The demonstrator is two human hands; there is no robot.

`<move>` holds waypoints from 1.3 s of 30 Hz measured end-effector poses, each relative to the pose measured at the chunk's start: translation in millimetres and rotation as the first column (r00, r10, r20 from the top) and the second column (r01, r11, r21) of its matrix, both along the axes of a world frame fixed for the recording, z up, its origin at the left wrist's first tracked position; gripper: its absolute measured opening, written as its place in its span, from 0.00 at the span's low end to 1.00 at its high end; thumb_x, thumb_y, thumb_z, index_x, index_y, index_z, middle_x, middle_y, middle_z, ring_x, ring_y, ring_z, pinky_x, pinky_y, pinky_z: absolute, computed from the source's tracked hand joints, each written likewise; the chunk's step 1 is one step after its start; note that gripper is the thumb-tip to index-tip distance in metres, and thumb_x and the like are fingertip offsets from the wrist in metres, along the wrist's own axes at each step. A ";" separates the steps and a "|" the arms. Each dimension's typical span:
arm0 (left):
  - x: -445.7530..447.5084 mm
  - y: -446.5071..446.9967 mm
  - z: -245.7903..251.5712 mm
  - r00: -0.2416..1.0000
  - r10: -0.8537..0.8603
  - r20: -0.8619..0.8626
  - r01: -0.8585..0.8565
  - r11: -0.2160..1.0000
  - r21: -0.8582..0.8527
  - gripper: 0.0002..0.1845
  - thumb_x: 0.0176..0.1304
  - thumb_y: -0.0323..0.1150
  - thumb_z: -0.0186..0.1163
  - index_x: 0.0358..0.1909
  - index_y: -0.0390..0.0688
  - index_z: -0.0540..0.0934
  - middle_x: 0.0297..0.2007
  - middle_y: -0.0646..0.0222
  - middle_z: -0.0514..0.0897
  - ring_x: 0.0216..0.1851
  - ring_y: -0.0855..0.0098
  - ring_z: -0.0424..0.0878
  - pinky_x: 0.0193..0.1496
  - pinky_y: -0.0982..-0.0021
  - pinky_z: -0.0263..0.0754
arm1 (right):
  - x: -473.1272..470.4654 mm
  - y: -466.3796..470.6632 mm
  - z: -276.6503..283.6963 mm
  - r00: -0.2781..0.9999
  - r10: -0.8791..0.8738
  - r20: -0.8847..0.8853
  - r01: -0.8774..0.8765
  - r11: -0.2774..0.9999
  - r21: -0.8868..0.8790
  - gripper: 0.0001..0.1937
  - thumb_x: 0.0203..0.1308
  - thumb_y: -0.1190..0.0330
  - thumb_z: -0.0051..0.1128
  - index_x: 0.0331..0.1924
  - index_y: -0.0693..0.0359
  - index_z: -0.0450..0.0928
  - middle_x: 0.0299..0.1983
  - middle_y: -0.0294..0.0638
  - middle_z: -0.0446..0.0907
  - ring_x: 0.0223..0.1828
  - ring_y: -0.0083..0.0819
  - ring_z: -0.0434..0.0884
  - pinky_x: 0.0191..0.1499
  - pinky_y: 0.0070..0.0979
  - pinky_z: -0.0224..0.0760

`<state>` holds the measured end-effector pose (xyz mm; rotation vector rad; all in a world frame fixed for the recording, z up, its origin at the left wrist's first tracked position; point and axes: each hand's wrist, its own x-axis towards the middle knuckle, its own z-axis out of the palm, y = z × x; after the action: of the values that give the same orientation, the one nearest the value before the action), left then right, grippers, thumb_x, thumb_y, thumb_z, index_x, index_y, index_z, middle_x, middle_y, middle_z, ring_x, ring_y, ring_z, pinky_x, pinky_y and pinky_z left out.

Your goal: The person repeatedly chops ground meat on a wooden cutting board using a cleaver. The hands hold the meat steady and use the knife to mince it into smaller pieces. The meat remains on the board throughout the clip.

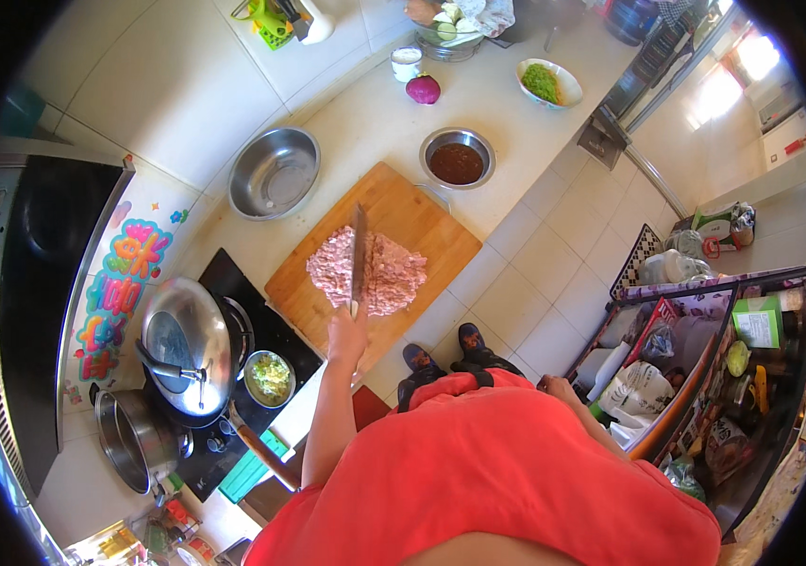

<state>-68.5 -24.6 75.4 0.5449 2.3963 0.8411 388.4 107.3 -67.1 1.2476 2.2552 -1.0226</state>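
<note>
My left hand (348, 336) grips the handle of a cleaver (358, 255). Its blade stands edge-down in a flat mound of minced raw meat (397, 272), pointing away from me. The meat is spread on a wooden cutting board (438, 233) that lies at an angle on the counter. Low by my right side hangs my right hand (556, 386), near the shelf rack; its fingers look curled, and I cannot make out whether they hold anything.
Beyond the board are a steel basin (275, 173), a steel bowl of brown sauce (457, 163), a purple onion (423, 90) and a dish of chopped greens (544, 81). On the left, a lidded wok (187, 347) and a bowl of chopped scallions (270, 378) sit on the stove. A loaded rack (693, 354) stands right.
</note>
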 end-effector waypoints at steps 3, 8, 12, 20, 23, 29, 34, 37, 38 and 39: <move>-4.7 -0.5 -14.8 0.996 -0.009 0.086 0.016 0.997 -0.080 0.26 0.66 0.50 0.56 0.41 0.31 0.77 0.32 0.41 0.82 0.34 0.42 0.80 0.39 0.50 0.73 | 3.0 14.3 -13.6 0.997 0.016 -0.081 -0.014 1.000 0.020 0.12 0.58 0.64 0.53 0.34 0.66 0.79 0.34 0.58 0.82 0.39 0.56 0.81 0.45 0.45 0.74; -2.5 -3.0 -45.6 0.997 -0.036 -0.075 0.030 0.997 -0.077 0.24 0.66 0.50 0.56 0.31 0.34 0.76 0.22 0.52 0.78 0.22 0.58 0.77 0.24 0.58 0.68 | -18.4 44.5 -11.7 0.999 -0.029 -0.045 0.030 0.999 0.031 0.13 0.58 0.64 0.52 0.34 0.66 0.79 0.34 0.58 0.82 0.39 0.55 0.81 0.44 0.44 0.74; -0.1 3.9 -42.7 0.995 0.085 0.052 -0.076 0.984 -0.159 0.25 0.65 0.51 0.57 0.36 0.32 0.77 0.29 0.46 0.80 0.31 0.50 0.78 0.35 0.54 0.70 | -68.3 69.2 26.7 0.950 -0.036 -0.311 0.026 0.999 -0.038 0.13 0.60 0.63 0.53 0.35 0.66 0.79 0.34 0.55 0.82 0.39 0.53 0.81 0.43 0.42 0.74; 23.5 19.2 -30.5 0.974 0.216 0.069 -0.201 0.964 -0.174 0.27 0.64 0.51 0.58 0.38 0.30 0.77 0.29 0.45 0.81 0.28 0.51 0.81 0.31 0.54 0.73 | -218.9 110.4 100.1 0.713 0.539 -0.449 -0.376 0.834 0.404 0.20 0.59 0.64 0.57 0.53 0.65 0.72 0.56 0.50 0.72 0.56 0.46 0.73 0.56 0.37 0.69; 24.8 18.4 -25.4 0.972 0.218 0.085 -0.210 0.973 -0.096 0.26 0.64 0.51 0.59 0.36 0.32 0.77 0.25 0.50 0.80 0.19 0.59 0.78 0.21 0.59 0.71 | -271.4 120.5 89.5 0.614 0.642 -0.459 -0.376 0.749 0.545 0.26 0.59 0.65 0.55 0.60 0.68 0.67 0.61 0.50 0.68 0.64 0.45 0.67 0.63 0.36 0.65; 35.9 15.3 -21.1 0.979 0.204 0.024 -0.190 0.942 -0.275 0.28 0.64 0.52 0.58 0.42 0.30 0.78 0.33 0.41 0.81 0.32 0.48 0.81 0.35 0.53 0.75 | -326.6 127.1 49.5 0.701 0.699 -0.143 -0.449 0.588 0.674 0.27 0.59 0.69 0.47 0.64 0.70 0.64 0.67 0.50 0.63 0.69 0.43 0.62 0.68 0.32 0.59; 21.0 3.9 -18.2 0.970 0.174 -0.170 -0.190 0.978 -0.084 0.28 0.64 0.52 0.57 0.39 0.29 0.77 0.25 0.44 0.81 0.23 0.53 0.82 0.26 0.55 0.75 | -334.7 133.1 54.9 0.691 0.722 -0.009 -0.594 0.576 0.561 0.29 0.57 0.70 0.50 0.64 0.71 0.64 0.69 0.50 0.61 0.69 0.42 0.62 0.69 0.30 0.58; 17.2 -2.9 -22.6 0.957 0.264 0.119 -0.265 0.964 -0.011 0.29 0.64 0.53 0.57 0.39 0.29 0.75 0.21 0.48 0.79 0.14 0.61 0.78 0.16 0.60 0.71 | -336.9 135.0 64.8 0.690 0.724 0.006 -0.618 0.584 0.526 0.33 0.52 0.69 0.60 0.64 0.71 0.64 0.69 0.49 0.60 0.69 0.41 0.62 0.70 0.30 0.58; 15.6 -4.6 -24.4 0.964 0.191 0.183 -0.167 0.977 -0.135 0.31 0.63 0.54 0.58 0.39 0.28 0.75 0.24 0.47 0.79 0.16 0.59 0.79 0.18 0.59 0.72 | -337.4 134.8 66.7 0.694 0.720 0.010 -0.624 0.595 0.506 0.36 0.48 0.69 0.64 0.64 0.70 0.64 0.70 0.48 0.60 0.69 0.41 0.61 0.69 0.30 0.58; 14.1 -7.3 -25.5 0.971 0.205 0.122 -0.191 0.975 -0.113 0.31 0.63 0.54 0.58 0.39 0.28 0.75 0.24 0.47 0.79 0.16 0.59 0.79 0.18 0.59 0.72 | -337.4 134.0 67.6 0.695 0.719 0.000 -0.628 0.607 0.487 0.38 0.45 0.69 0.68 0.64 0.70 0.64 0.70 0.48 0.60 0.70 0.41 0.61 0.69 0.30 0.59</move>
<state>-54.4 -31.9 49.8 0.2046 2.3807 0.8070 51.0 241.4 0.5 0.2889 2.8691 -0.3283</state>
